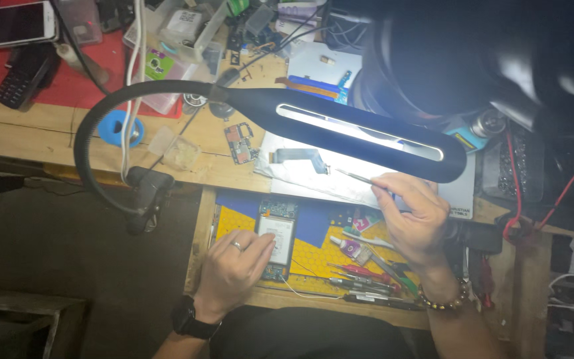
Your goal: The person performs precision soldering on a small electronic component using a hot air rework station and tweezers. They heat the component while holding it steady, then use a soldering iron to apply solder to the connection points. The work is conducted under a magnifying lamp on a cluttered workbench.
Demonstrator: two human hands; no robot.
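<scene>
Head view: left hand (234,266) fingers press flat on the opened phone (278,239); right hand (414,216) pinches seemingly thin tweezers (357,177).

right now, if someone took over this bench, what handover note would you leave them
Left hand: fingers rest on the opened phone, pinning it to the yellow and blue mat.
Right hand: pinches tweezers, tip out toward the flex part on the lit white sheet under the lamp.
Done: phone lies open, battery and boards exposed.
Left: the flex part is not yet picked up; the phone is still open.
Screwdrivers and a glue tube lie on the mat by the right wrist.
</scene>
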